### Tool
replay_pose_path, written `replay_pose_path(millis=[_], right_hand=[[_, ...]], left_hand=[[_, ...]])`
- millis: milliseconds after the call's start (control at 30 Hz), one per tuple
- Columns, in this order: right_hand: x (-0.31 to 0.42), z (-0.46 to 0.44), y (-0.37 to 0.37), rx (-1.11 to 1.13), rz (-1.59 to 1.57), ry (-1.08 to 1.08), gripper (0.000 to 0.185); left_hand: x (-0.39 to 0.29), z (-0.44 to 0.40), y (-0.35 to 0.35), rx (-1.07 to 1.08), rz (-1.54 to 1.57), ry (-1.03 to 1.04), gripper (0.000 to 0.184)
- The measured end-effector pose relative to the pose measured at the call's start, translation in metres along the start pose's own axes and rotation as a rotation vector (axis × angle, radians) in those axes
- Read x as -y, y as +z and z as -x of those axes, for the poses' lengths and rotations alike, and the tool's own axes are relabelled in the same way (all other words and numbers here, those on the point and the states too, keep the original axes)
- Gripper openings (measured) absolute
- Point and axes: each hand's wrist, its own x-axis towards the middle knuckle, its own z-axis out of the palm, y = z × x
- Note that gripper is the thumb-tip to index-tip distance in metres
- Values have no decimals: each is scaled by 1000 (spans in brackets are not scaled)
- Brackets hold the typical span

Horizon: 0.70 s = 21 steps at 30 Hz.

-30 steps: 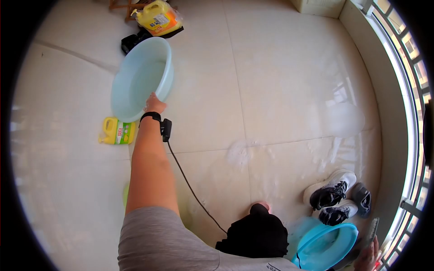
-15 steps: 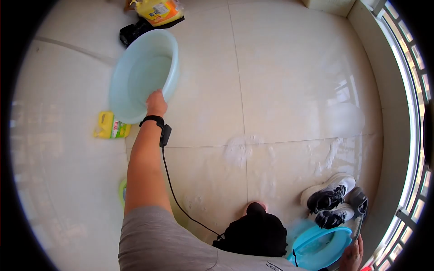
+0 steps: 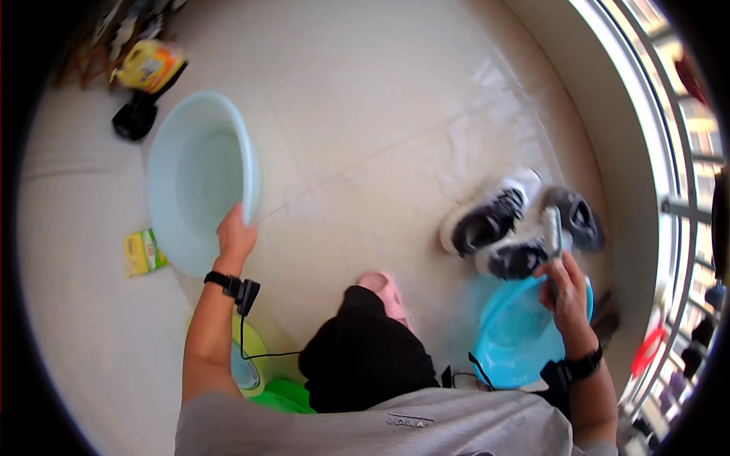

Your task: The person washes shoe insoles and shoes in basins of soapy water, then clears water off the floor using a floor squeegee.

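Observation:
My left hand (image 3: 237, 232) grips the near right rim of a large pale blue basin (image 3: 199, 182), which stands tilted at the left. In my right hand (image 3: 564, 287) is a brush (image 3: 553, 230) with light bristles, held upright over the edge of a bright blue basin (image 3: 517, 334). Just beyond that hand lie two white and black sneakers (image 3: 494, 216), one partly behind the brush. A grey shoe (image 3: 576, 216) rests to their right.
A yellow jug (image 3: 143, 253) lies left of the pale basin; another yellow bottle (image 3: 152, 67) and a black object (image 3: 135, 116) are beyond it. Green basins (image 3: 281, 397) sit near my legs. A pink slipper (image 3: 386, 298) is on my foot. A railed window runs along the right.
The view has swung to the right. My right hand with the brush has come up from the lower edge into fuller view. My left hand remains on the pale basin's rim.

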Motion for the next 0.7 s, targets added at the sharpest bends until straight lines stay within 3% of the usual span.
replay_pose_path(millis=[433, 600, 700], right_hand=[[-107, 41, -109, -99, -336, 28, 19], [-148, 83, -137, -323, -425, -3, 17], [-175, 115, -165, -486, -457, 1, 15]], left_hand=[[-172, 129, 29, 298, 127, 432, 30], [-197, 157, 26, 403, 148, 582, 34], [-200, 164, 20, 577, 181, 556, 43]])
